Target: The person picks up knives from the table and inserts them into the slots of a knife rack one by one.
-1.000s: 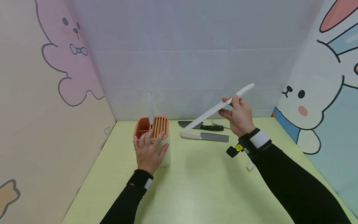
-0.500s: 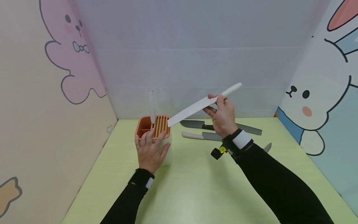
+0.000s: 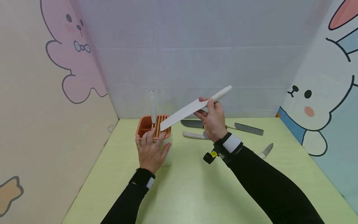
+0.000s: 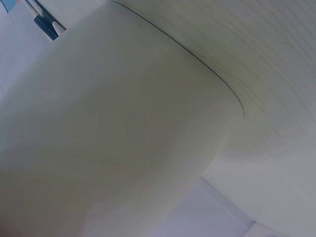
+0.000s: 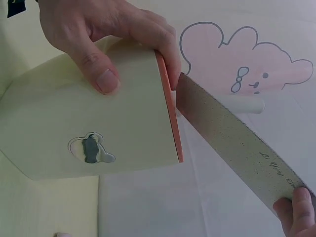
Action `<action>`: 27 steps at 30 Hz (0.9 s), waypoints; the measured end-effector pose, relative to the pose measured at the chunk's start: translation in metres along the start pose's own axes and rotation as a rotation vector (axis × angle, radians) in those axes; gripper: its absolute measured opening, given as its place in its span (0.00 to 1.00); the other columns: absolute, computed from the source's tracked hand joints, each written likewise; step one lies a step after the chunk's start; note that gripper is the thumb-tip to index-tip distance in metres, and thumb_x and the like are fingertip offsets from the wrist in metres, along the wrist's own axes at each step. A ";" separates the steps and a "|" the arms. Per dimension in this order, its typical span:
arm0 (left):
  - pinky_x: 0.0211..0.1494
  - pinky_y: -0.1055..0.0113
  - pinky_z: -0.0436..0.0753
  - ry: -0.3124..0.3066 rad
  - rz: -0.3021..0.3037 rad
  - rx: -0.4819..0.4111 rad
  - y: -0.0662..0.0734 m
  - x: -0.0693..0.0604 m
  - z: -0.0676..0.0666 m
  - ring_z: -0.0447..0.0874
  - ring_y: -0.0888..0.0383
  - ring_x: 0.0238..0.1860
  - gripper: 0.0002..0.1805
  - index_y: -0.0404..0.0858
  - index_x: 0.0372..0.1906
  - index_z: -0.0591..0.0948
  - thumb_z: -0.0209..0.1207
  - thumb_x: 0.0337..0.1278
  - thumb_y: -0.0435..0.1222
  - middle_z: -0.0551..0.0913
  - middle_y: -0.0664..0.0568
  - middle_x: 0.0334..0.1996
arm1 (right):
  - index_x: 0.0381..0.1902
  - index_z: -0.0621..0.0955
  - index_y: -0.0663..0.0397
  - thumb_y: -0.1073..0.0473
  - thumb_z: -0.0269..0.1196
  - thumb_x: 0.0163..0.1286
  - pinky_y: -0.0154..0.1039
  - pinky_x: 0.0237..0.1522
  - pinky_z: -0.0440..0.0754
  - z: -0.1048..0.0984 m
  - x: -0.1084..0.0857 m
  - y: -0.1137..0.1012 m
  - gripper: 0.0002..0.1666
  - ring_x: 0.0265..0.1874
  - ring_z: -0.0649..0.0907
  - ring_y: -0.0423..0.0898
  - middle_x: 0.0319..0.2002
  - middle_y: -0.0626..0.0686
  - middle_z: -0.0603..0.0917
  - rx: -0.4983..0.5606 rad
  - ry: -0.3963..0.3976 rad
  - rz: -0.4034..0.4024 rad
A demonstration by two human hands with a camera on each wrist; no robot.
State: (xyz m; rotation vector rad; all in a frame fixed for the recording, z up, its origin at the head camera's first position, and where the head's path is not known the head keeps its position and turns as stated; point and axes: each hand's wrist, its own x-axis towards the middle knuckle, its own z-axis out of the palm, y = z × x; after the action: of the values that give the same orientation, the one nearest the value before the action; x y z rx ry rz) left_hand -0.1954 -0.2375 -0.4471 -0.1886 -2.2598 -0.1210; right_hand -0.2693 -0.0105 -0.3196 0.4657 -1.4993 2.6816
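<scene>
A white kitchen knife [image 3: 181,115] is in my right hand [image 3: 213,121], pinched where blade and handle meet. Its handle points up to the right; its broad blade slants down to the left. The tip is over the slotted orange top of a cream knife block [image 3: 167,157]; in the right wrist view the blade end [image 5: 222,133] is right by the orange rim [image 5: 170,111]. My left hand [image 3: 151,152] grips the block's near side, fingers over the rim and thumb on the wall. A white-handled tool [image 3: 152,107] stands upright in the block. The left wrist view shows mostly the block's wall [image 4: 123,108].
Behind my right hand lie a dark-bladed knife [image 3: 192,123], a pale-handled knife [image 3: 193,135] and another grey-bladed knife [image 3: 249,128]. A smaller knife [image 3: 267,150] lies to the right, partly behind my sleeve. Walls enclose the table's back and sides.
My right hand has carried the kitchen knife leftward, bringing its tip from above the table to over the block's slots. My left hand has stayed on the block.
</scene>
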 end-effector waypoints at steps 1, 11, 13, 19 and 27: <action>0.65 0.37 0.52 0.001 0.001 -0.001 0.000 0.000 0.000 0.64 0.40 0.60 0.27 0.52 0.61 0.72 0.52 0.61 0.59 0.67 0.39 0.62 | 0.57 0.61 0.69 0.50 0.40 0.78 0.38 0.46 0.81 0.001 0.000 0.000 0.25 0.46 0.82 0.58 0.64 0.61 0.67 0.000 -0.002 0.001; 0.65 0.37 0.53 0.013 0.004 0.001 0.000 0.000 0.001 0.64 0.40 0.60 0.27 0.52 0.61 0.72 0.53 0.60 0.59 0.67 0.40 0.61 | 0.55 0.63 0.64 0.49 0.43 0.77 0.40 0.48 0.81 0.009 -0.002 0.005 0.22 0.50 0.81 0.61 0.65 0.63 0.67 -0.021 -0.026 0.001; 0.65 0.38 0.52 0.015 0.004 0.000 0.000 0.000 0.002 0.64 0.40 0.60 0.27 0.52 0.61 0.72 0.52 0.61 0.59 0.67 0.40 0.61 | 0.55 0.63 0.64 0.50 0.44 0.77 0.40 0.47 0.81 0.011 -0.002 0.006 0.22 0.51 0.81 0.60 0.65 0.65 0.67 -0.041 -0.050 -0.020; 0.66 0.38 0.52 0.008 -0.002 -0.005 0.000 -0.002 0.000 0.63 0.41 0.62 0.30 0.49 0.61 0.71 0.54 0.59 0.59 0.67 0.42 0.62 | 0.59 0.65 0.64 0.51 0.46 0.77 0.42 0.46 0.82 0.020 -0.004 0.002 0.24 0.54 0.78 0.64 0.63 0.63 0.71 -0.126 -0.144 -0.093; 0.68 0.37 0.51 -0.010 0.016 0.004 0.001 -0.001 -0.006 0.63 0.43 0.64 0.38 0.43 0.65 0.69 0.65 0.50 0.55 0.68 0.47 0.67 | 0.61 0.64 0.62 0.52 0.47 0.77 0.46 0.47 0.81 0.030 -0.005 -0.006 0.23 0.54 0.78 0.64 0.60 0.58 0.74 -0.205 -0.208 -0.128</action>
State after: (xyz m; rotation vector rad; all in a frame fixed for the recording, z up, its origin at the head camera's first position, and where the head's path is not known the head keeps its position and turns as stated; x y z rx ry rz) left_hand -0.1907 -0.2375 -0.4439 -0.2048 -2.2682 -0.1070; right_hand -0.2566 -0.0321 -0.3016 0.8176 -1.7081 2.4124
